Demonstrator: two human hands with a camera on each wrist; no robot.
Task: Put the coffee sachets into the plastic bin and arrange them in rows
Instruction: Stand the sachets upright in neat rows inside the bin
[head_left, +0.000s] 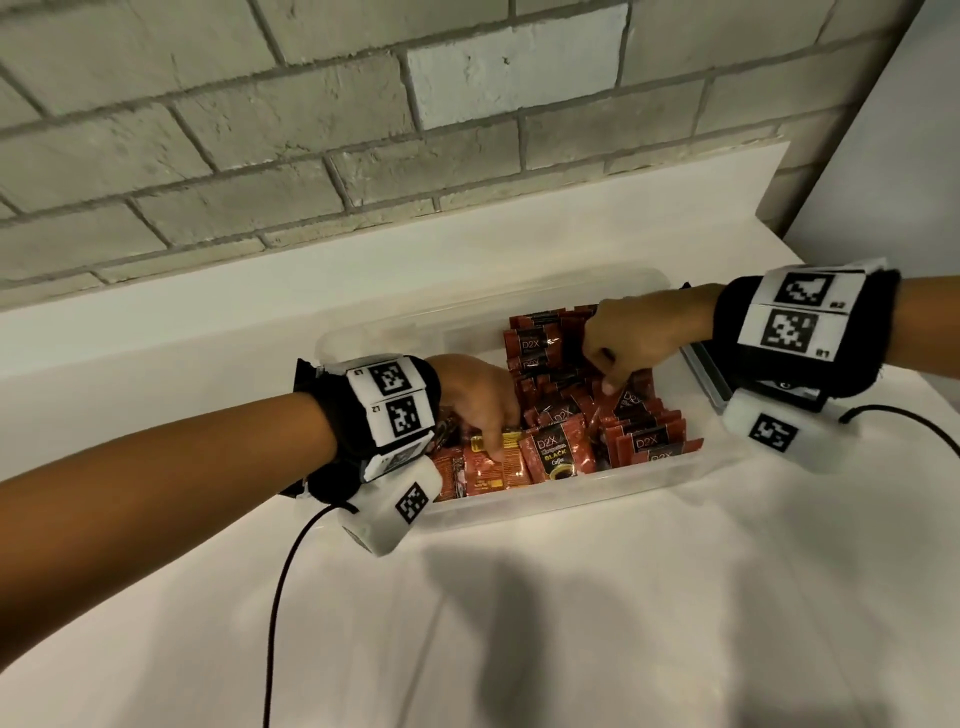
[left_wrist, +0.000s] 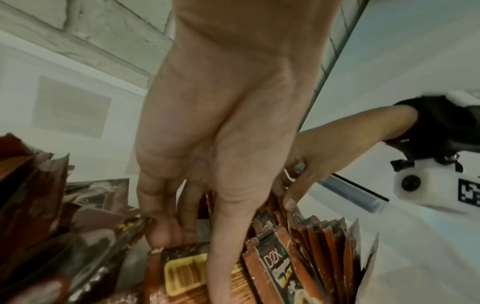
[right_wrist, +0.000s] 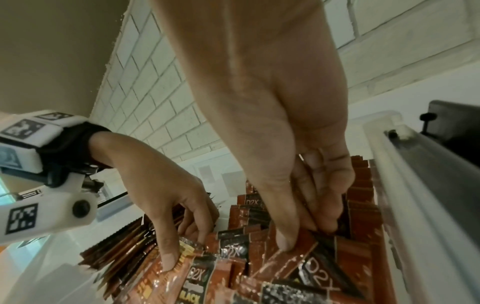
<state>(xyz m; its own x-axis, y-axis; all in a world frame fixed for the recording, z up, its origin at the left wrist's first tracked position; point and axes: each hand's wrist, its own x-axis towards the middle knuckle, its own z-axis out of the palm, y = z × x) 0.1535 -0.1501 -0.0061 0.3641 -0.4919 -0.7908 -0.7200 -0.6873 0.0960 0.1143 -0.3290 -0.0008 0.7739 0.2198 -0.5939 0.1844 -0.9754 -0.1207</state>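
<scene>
A clear plastic bin (head_left: 571, 501) stands on the white counter, filled with red D2X coffee sachets (head_left: 649, 441); those at its right stand upright in rows (left_wrist: 324, 246). My left hand (head_left: 493, 447) reaches into the bin's left part and pinches the top edge of a sachet with a yellow panel (left_wrist: 182, 275), fingers behind, thumb along its front (left_wrist: 189, 253). My right hand (head_left: 610, 374) is at the bin's right centre. Its thumb and curled fingers (right_wrist: 303, 232) pinch a tilted D2X sachet (right_wrist: 311, 265) among the upright ones.
A grey metal piece with a dark frame (head_left: 711, 374) lies against the bin's right end. The grey brick wall (head_left: 311, 130) rises just behind the counter ledge. White counter (head_left: 571, 623) stretches in front of the bin, with a black cable (head_left: 280, 597) hanging at the left.
</scene>
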